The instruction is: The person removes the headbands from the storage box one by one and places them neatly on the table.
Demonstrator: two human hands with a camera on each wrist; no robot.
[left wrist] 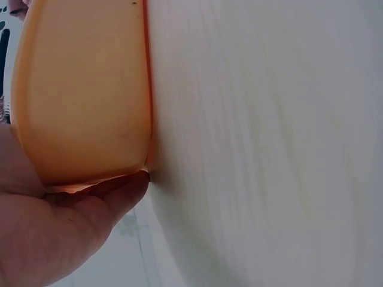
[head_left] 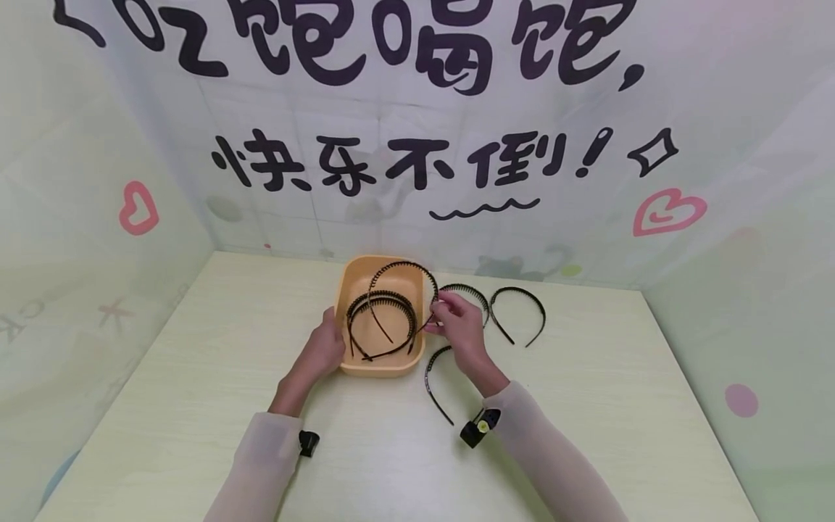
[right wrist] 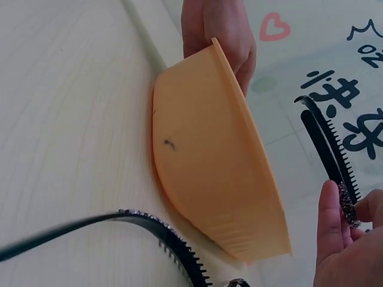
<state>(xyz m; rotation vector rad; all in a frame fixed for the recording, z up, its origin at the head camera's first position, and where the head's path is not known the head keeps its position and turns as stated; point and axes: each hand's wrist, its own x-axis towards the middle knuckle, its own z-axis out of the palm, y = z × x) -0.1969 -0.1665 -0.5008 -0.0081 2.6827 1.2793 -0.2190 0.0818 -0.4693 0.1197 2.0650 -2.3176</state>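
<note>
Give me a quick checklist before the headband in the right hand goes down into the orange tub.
1. Left hand steadies the orange tub at its left rim: ok.
2. Right hand pinches the raised headband by one end: ok.
3. Raised headband is over the tub opening: ok, its arc hangs above the far part.
4. Room in the tub: ok, though headbands already inside fill much of it.
5. Teeth of the raised band clear of those inside: cannot tell.
6. Loose headbands on the table, right of the tub, clear of the path: ok.
</note>
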